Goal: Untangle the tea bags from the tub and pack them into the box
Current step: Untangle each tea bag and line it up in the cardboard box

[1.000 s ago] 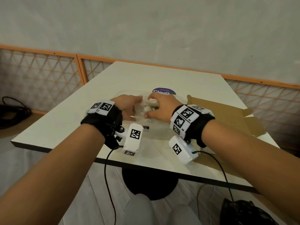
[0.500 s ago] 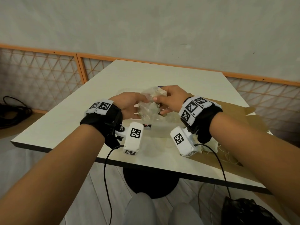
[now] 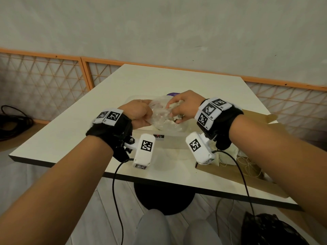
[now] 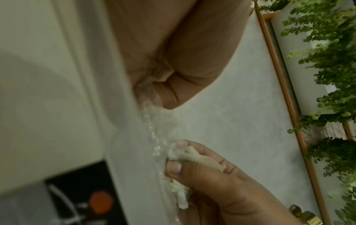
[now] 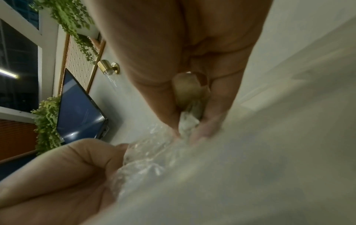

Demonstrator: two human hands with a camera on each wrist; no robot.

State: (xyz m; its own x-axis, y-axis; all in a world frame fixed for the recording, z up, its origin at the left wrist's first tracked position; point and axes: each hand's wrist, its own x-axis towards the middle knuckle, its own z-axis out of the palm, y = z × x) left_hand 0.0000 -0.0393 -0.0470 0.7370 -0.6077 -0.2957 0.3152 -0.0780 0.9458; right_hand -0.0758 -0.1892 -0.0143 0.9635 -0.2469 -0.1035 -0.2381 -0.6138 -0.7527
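A crumpled clear plastic bag [image 3: 161, 119] with white tea bags inside hangs between both hands, just above the clear tub [image 3: 136, 99] on the table. My left hand [image 3: 141, 115] pinches the bag's left edge; its curled fingers [image 4: 169, 85] close on the clear plastic [image 4: 154, 129]. My right hand [image 3: 183, 108] pinches a white tea bag [image 3: 174, 105] at the bag's right side. The left wrist view shows that tea bag [image 4: 200, 159], and the right wrist view shows it [image 5: 187, 123] between thumb and fingers. An open brown cardboard box [image 3: 230, 172] lies to the right.
Tea bags [image 3: 228, 157] with loose strings lie in the box under my right wrist. A purple label [image 3: 174, 94] shows behind the hands. A small dark tag [image 3: 158, 136] lies on the white table [image 3: 70, 131]. The table edge is near my forearms.
Both hands have risen from low in the tub, lifting the clear bag. The right hand has moved up and to the right, pulling at a tea bag.
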